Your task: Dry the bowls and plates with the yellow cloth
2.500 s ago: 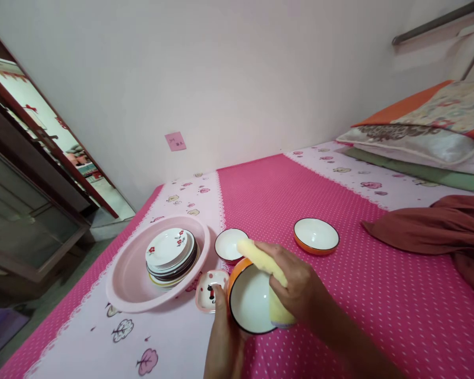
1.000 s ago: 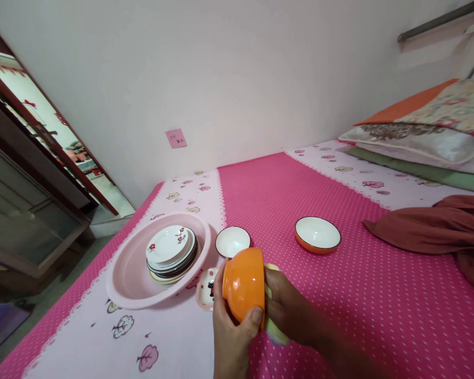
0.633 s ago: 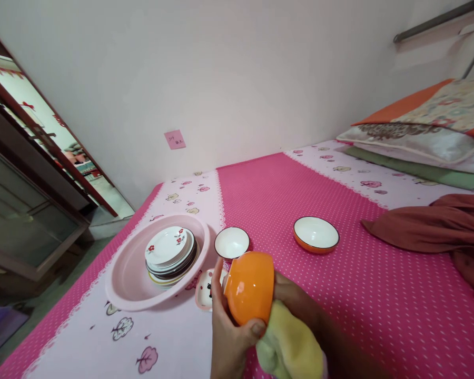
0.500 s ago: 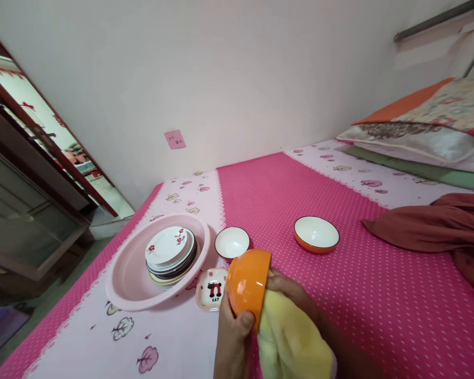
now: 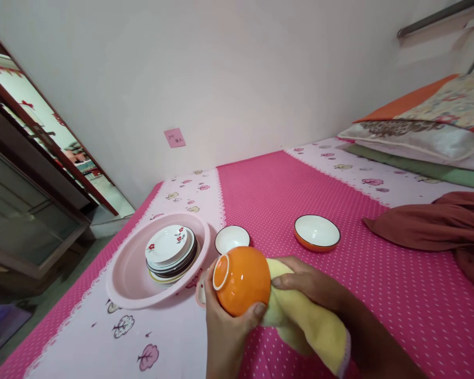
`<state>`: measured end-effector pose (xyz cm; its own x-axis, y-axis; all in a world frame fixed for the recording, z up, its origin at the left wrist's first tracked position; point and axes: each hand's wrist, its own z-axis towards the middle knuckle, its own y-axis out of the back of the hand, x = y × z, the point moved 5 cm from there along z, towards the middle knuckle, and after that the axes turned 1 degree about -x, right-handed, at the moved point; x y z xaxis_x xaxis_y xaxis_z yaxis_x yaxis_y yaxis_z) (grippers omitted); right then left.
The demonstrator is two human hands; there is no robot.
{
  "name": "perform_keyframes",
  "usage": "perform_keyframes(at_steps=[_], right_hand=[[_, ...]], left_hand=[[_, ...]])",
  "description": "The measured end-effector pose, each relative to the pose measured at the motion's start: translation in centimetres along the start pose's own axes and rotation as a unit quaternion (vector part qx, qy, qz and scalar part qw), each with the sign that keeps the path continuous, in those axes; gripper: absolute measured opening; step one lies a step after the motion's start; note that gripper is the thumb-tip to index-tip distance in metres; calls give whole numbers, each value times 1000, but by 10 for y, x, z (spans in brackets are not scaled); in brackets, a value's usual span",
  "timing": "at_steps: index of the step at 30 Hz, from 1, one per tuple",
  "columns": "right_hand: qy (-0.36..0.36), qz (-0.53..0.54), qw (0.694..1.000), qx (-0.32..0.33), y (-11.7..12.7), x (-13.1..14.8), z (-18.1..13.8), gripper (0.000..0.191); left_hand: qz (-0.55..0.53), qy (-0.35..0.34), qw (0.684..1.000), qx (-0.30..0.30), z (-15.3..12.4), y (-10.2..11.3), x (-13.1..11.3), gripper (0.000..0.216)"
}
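My left hand (image 5: 231, 329) grips an orange bowl (image 5: 247, 279) turned on its side, its white-ringed foot facing left. In my right hand (image 5: 316, 281) a yellow cloth (image 5: 314, 318) is bunched up and pressed at the bowl's rim; the bowl's inside is hidden. Just behind the held bowl stands a small white-lined bowl (image 5: 231, 238), partly covered by it. To the right a wider bowl (image 5: 317, 231), orange outside and white inside, sits upright on the pink dotted cover. A small dish (image 5: 201, 292) is mostly hidden behind my left hand.
A pink basin (image 5: 122, 273) on the left holds a stack of plates (image 5: 166, 245), the top one white with red flowers. Dark red fabric (image 5: 438, 226) lies at the right, with stacked pillows (image 5: 414, 139) behind it. A wall rises along the back.
The orange bowl has turned so its foot now shows to the left. My right hand has come out from behind it with the cloth, and the cat dish has become mostly covered.
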<state>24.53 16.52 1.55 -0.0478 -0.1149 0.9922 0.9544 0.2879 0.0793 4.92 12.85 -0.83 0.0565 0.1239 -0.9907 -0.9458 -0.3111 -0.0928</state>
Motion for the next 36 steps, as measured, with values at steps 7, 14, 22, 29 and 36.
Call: perform_keyframes(at_steps=[7,14,22,29,36], right_hand=[[77,-176,964,-183,40,24,4,36],[339,-338,877,-23,-37,63,-15,51],[343,-394,851,-58,-40,47,-4,46],[254,-286,921,-69,-8,28,10,61],[196,-193,960,-54,-2,28,10,63]], left_hand=[[140,-57,987,-59,-2,-8,-12,111],[121,-148,981,-36,-1,-20,-8,86],[211,-231,950,-2,-3,-20,-8,77],[211,-241,947,0,-5,-26,-12,93],[56,-30,998,-30,0,-2,-1,105]])
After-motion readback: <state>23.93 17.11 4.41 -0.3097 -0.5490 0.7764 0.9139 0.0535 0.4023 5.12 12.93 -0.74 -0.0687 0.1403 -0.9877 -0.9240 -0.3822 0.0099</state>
